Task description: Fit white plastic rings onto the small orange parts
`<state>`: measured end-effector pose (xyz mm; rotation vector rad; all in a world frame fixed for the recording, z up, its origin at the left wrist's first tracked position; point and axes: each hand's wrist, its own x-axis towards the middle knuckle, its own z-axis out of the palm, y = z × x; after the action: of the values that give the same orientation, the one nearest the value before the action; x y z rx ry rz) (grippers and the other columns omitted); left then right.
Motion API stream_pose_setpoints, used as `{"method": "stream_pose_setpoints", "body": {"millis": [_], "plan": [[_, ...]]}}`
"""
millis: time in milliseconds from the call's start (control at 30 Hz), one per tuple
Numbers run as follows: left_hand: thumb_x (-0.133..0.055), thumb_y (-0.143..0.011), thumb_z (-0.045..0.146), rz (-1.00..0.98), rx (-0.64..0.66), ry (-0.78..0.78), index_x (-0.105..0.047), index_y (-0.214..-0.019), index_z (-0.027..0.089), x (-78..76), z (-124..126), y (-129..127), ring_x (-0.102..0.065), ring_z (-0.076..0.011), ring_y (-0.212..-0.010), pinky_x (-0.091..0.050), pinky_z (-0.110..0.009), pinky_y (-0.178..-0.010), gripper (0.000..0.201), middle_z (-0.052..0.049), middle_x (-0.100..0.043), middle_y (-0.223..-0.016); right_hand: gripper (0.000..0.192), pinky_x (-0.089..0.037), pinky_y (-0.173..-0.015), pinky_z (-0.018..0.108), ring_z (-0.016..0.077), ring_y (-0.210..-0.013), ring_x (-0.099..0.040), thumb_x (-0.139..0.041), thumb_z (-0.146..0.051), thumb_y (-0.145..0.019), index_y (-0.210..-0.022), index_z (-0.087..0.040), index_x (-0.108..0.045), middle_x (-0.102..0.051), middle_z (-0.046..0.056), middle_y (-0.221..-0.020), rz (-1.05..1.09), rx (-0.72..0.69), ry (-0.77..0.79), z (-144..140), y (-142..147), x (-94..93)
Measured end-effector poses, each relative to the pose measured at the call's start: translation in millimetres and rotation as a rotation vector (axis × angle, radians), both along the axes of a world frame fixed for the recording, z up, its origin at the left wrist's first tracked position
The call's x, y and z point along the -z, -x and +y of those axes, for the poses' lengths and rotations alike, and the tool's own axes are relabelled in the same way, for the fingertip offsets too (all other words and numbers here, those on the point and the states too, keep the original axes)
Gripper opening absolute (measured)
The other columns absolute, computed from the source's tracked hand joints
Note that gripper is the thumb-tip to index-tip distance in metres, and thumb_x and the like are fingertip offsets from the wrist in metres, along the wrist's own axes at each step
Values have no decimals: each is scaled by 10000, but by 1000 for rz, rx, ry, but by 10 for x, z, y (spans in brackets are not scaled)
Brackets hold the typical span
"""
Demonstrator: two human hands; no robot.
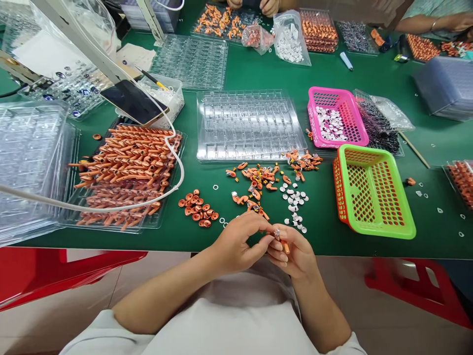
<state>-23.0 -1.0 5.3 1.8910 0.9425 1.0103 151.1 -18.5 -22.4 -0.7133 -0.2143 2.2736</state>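
**Both hands pinched on one small orange part at the table's near edge**

Left hand (236,246) and right hand (291,251) meeting fingertip to fingertip just over the near edge of the green table (258,74), each grip narrow and closed on the same small orange part (284,245). Short, tube-like, orange, with a tiny silvery bit at its top end; finer detail too small to tell.

Bare green strip between the hands and the loose piles ahead; more open green to the right of the green basket (373,195), dotted with a few stray rings.

Largest at left: stacked clear trays (29,162), then a clear tray heaped with long orange tubes (127,167), a white cable (111,207) looping across it. Centre: empty clear blister tray (249,125). Green basket holding nothing visible; pink basket (336,118) behind it with white discs inside. Loose on the table: orange parts scattered (258,180), orange caps clustered (197,209), white discs (293,199) just beside. Phone (135,102) propped above the tubes. Another person's hands (268,6) at the far edge.
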Motion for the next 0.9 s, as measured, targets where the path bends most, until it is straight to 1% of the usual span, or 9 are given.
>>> {"method": "stream_pose_setpoints", "body": {"millis": [200, 367, 467, 567, 700, 800, 900], "plan": [[-574, -872, 97, 21, -67, -99, -652, -950, 185, 35, -9, -37, -634, -168, -781, -528, -320, -754, 142, -60, -718, -835, 144, -384, -372, 150, 48, -403, -423, -688, -243, -776, -705, -138, -622, -547, -26, -583, -63, 66, -18, -8, 36, -3], [-577, -852, 84, 30, -117, -174, -641, -897, 181, 62, -2, -60, -622, -160, -730, -528, -310, -718, 125, -46, -702, -777, 158, -388, -360, 161, 54, -387, -443, -702, -237, -763, -676, -129, -627, -572, -14, -575, -102, 91, -8, 2, 66, -12], [-574, -839, 72, 38, -122, -190, -622, -864, 177, 76, 2, -61, -613, -160, -721, -522, -306, -704, 118, -42, -688, -761, 170, -393, -358, 163, 54, -385, -450, -697, -232, -767, -659, -125, -620, -577, -8, -579, -96, 87, -8, -5, 71, -9], [-569, -835, 63, 62, -96, -205, -603, -861, 176, 82, 10, -43, -599, -162, -715, -512, -306, -690, 121, -43, -679, -761, 163, -393, -357, 160, 53, -389, -450, -691, -232, -774, -674, -127, -618, -569, -12, -583, -73, 61, 6, -18, 64, -3], [-561, -823, 50, 105, -54, -251, -585, -875, 175, 78, 28, -8, -584, -169, -723, -506, -314, -685, 137, -51, -670, -778, 168, -373, -344, 150, 47, -388, -427, -675, -242, -783, -684, -123, -610, -540, -21, -577, -25, -12, 9, -15, 58, -2], [-555, -819, 49, 130, -56, -268, -576, -861, 176, 77, 46, 18, -576, -168, -726, -499, -305, -668, 135, -52, -652, -778, 167, -359, -339, 147, 44, -387, -410, -668, -242, -783, -688, -126, -595, -519, -27, -576, 16, -61, 9, -8, 59, -10], [-551, -827, 54, 162, -80, -272, -575, -863, 179, 73, 71, 73, -580, -169, -749, -500, -308, -687, 133, -52, -649, -798, 164, -356, -341, 151, 47, -386, -409, -664, -236, -788, -690, -138, -575, -518, -28, -574, 20, -99, 15, -28, 37, -16]]}}
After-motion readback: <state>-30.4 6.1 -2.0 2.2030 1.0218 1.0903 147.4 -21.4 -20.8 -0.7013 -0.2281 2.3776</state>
